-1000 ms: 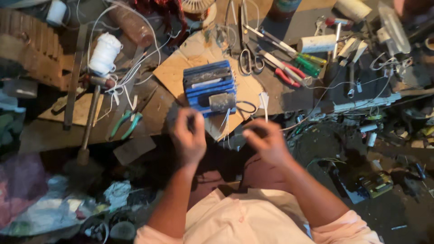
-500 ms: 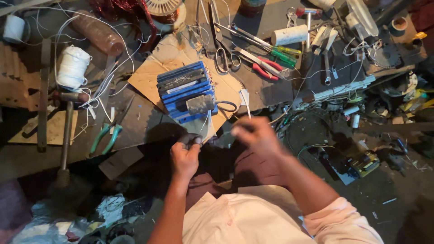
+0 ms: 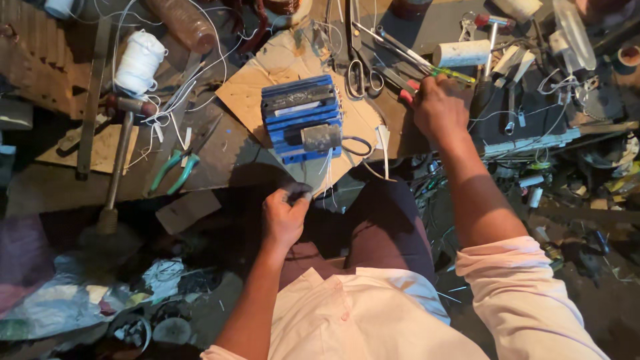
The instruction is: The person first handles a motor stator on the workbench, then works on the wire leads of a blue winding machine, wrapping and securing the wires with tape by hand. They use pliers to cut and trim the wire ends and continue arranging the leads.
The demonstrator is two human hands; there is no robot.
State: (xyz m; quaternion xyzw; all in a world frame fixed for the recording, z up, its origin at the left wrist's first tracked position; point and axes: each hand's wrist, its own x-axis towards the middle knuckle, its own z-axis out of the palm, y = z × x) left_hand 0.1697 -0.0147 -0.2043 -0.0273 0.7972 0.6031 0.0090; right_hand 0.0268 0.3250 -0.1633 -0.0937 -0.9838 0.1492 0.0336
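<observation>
A blue ribbed motor block [image 3: 301, 125] with a grey shaft end lies on a piece of cardboard [image 3: 267, 87] in front of me. My left hand [image 3: 283, 217] is closed around a small dark object just below the block, near thin white wires. My right hand [image 3: 440, 107] has reached out to the right of the block and rests on red-handled pliers [image 3: 405, 92], its fingers curled over them among several hand tools. Scissors [image 3: 360, 70] lie between the block and that hand.
A spool of white string [image 3: 139, 63], a hammer [image 3: 119, 160] and green-handled pliers [image 3: 175, 170] lie to the left. Screwdrivers, a white roll [image 3: 465, 53] and metal parts crowd the right. Crumpled plastic [image 3: 73, 300] lies at lower left. My knees are below the bench.
My right hand moved from beside the left hand up and right onto the tools by the red pliers. The left hand stayed low, still closed. The camera view shifted slightly.
</observation>
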